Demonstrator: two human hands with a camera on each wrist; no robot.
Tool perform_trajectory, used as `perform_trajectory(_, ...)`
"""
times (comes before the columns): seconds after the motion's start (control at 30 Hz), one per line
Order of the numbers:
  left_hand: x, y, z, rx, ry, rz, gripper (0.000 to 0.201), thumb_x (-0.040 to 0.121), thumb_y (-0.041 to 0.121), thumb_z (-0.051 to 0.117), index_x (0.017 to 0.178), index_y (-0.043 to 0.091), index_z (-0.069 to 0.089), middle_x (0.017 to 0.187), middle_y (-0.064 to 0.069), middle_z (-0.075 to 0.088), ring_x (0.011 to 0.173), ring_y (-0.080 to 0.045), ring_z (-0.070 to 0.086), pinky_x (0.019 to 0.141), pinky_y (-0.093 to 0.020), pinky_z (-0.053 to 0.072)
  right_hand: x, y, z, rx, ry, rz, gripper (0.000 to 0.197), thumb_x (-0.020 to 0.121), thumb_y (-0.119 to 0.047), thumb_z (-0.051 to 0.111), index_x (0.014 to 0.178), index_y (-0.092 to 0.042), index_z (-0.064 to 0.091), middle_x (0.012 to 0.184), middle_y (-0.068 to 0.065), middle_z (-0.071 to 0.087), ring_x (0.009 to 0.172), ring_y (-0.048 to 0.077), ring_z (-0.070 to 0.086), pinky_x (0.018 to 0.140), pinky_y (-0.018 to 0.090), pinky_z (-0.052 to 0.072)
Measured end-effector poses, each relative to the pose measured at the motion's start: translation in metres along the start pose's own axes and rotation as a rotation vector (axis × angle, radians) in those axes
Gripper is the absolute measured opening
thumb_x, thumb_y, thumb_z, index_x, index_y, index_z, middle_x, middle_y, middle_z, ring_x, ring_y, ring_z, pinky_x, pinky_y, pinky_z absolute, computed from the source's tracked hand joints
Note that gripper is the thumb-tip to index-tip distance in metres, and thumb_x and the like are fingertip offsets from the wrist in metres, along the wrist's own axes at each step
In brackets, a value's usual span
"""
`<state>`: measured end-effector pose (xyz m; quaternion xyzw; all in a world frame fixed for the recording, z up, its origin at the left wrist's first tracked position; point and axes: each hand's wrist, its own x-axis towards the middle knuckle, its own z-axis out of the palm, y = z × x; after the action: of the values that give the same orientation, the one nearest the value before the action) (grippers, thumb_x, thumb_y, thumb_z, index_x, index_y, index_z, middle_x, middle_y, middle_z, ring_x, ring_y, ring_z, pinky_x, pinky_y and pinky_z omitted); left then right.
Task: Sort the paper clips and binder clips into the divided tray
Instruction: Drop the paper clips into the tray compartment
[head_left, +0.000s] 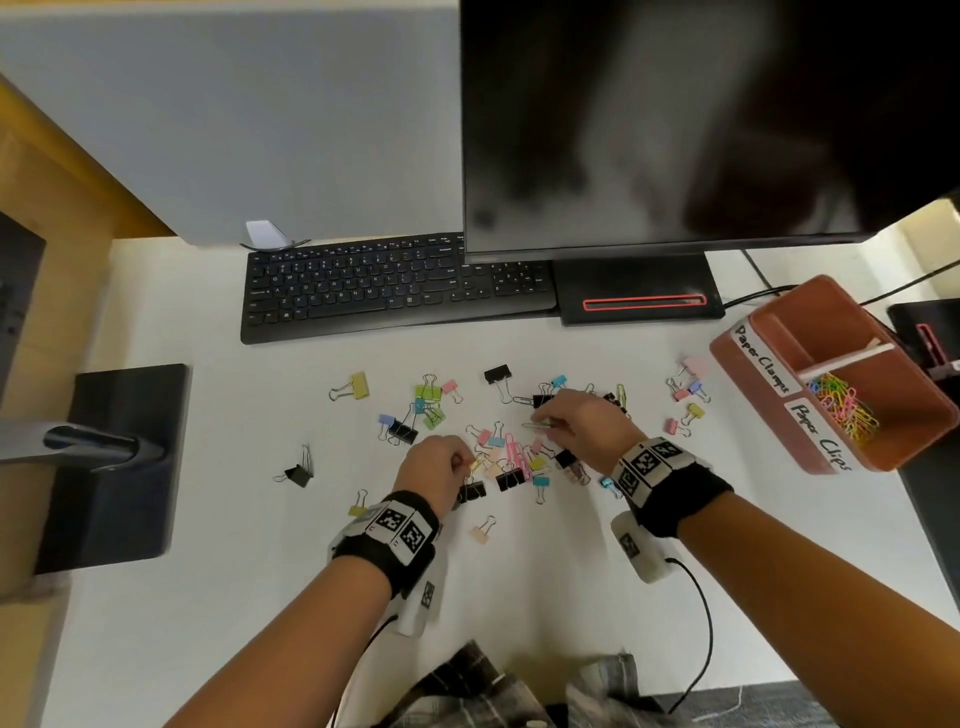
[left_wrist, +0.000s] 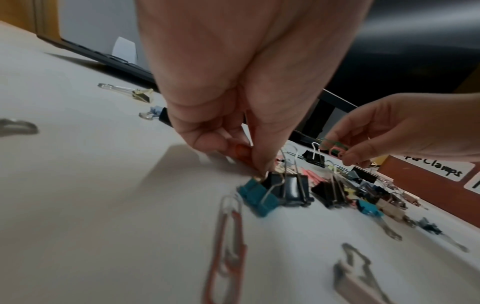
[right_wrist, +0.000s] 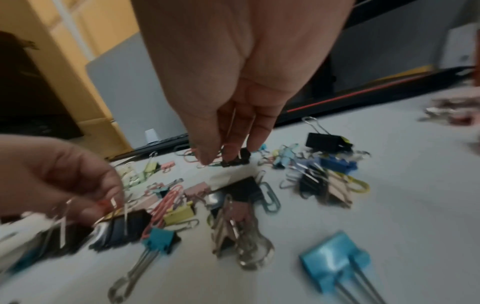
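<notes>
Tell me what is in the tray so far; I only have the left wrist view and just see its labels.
Observer: The head view shows a heap of coloured paper clips in the tray's near compartment, labelled Paper Clips.
Operator: And the Paper Clamps side?
Observer: That far compartment shows only its bare floor.
Operator: Anything lying close to the tray?
Observer: A small cluster of binder clips sits on the desk beside the tray's labelled wall.
</notes>
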<state>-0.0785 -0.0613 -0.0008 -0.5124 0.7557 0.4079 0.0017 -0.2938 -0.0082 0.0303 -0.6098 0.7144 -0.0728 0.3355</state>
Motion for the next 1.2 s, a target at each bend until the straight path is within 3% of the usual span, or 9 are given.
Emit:
perform_trajectory(0.07,0.003,-0.002,-0.005,-0.023,0.011,0.007,0.012,0.086,0.005,0.058,0.093,0.010,0.066,0.094,-0.005,0.064,0.085,-0.017,0.059,0.080,-0.025,0.048,0.003,-0.009,0.001,-0.080,-0.099,-0.110,0.027,0.093,-0.022,0.053,0.118,-0.019,0.061,0.109,0.002,0.063,0.105,0.020,0.055,0.093,0.033,0.045)
perform_trajectory(0.13,0.005,-0.007,-0.010,-0.095,0.009,-0.022,0.012,0.086,0.007,0.061,0.096,0.010,0.066,0.097,-0.007,0.067,0.088,-0.020,0.063,0.083,-0.033,0.054,0.007,-0.018,0.005,-0.203,-0.176,-0.196,0.027,0.093,-0.023,0.051,0.118,-0.022,0.061,0.107,0.002,0.064,0.103,0.020,0.055,0.090,0.034,0.045)
perform_trajectory(0.23,0.006,-0.012,-0.014,-0.158,-0.022,-0.070,0.017,0.082,0.013,0.068,0.098,0.012,0.064,0.094,-0.009,0.069,0.085,-0.023,0.066,0.079,-0.042,0.057,0.013,-0.025,0.011,-0.388,-0.264,-0.262,0.027,0.094,-0.020,0.046,0.116,-0.024,0.062,0.109,0.002,0.066,0.102,0.023,0.059,0.087,0.034,0.045)
perform_trajectory(0.47,0.013,0.001,-0.004,0.128,-0.089,-0.014,0.010,0.083,0.019,0.066,0.092,0.014,0.067,0.097,-0.003,0.059,0.087,-0.019,0.060,0.081,-0.028,0.050,0.019,-0.025,0.013,-0.441,-0.264,-0.188,0.022,0.090,-0.031,0.055,0.103,-0.019,0.067,0.104,0.002,0.060,0.100,0.023,0.056,0.085,0.035,0.049)
perform_trajectory(0.6,0.015,0.007,-0.006,0.180,-0.080,0.010,0.003,0.084,0.013,0.063,0.085,0.013,0.066,0.099,-0.006,0.054,0.089,-0.023,0.060,0.085,-0.035,0.052,0.019,-0.021,0.014,-0.392,-0.267,-0.167,0.022,0.090,-0.029,0.056,0.101,-0.014,0.067,0.106,0.003,0.058,0.102,0.022,0.054,0.085,0.033,0.047)
perform_trajectory(0.77,0.013,0.007,-0.010,0.195,-0.097,0.075,0.009,0.089,0.011,0.050,0.091,0.015,0.058,0.096,-0.005,0.064,0.089,-0.023,0.061,0.083,-0.037,0.052,0.020,-0.016,0.018,-0.325,-0.310,-0.133,0.018,0.091,-0.025,0.053,0.102,-0.014,0.063,0.103,0.004,0.062,0.100,0.022,0.055,0.080,0.028,0.041)
perform_trajectory(0.93,0.015,0.002,-0.026,0.039,-0.074,0.091,0.005,0.088,0.015,0.059,0.092,0.015,0.062,0.097,-0.002,0.062,0.088,-0.014,0.057,0.085,-0.026,0.049,0.018,-0.011,0.021,-0.309,-0.327,-0.117,0.026,0.092,-0.034,0.053,0.104,-0.014,0.064,0.100,0.003,0.056,0.100,0.022,0.054,0.075,0.027,0.035)
perform_trajectory(1.03,0.010,-0.001,-0.046,-0.017,-0.005,0.105,0.007,0.084,0.017,0.065,0.079,0.019,0.061,0.091,-0.002,0.060,0.083,-0.013,0.054,0.070,-0.009,0.037,0.016,-0.010,0.022,-0.325,-0.306,-0.139,0.030,0.093,-0.037,0.051,0.105,-0.013,0.064,0.104,0.005,0.059,0.100,0.021,0.053,0.075,0.026,0.036)
perform_trajectory(1.2,-0.023,-0.017,-0.057,-0.014,0.005,0.082,0.013,0.079,0.019,0.071,0.076,0.022,0.059,0.076,0.007,0.055,0.068,-0.004,0.049,0.062,-0.010,0.035,0.011,-0.010,0.024,-0.337,-0.248,-0.126,0.027,0.095,-0.035,0.047,0.102,-0.016,0.063,0.098,0.003,0.065,0.095,0.021,0.057,0.082,0.031,0.044)
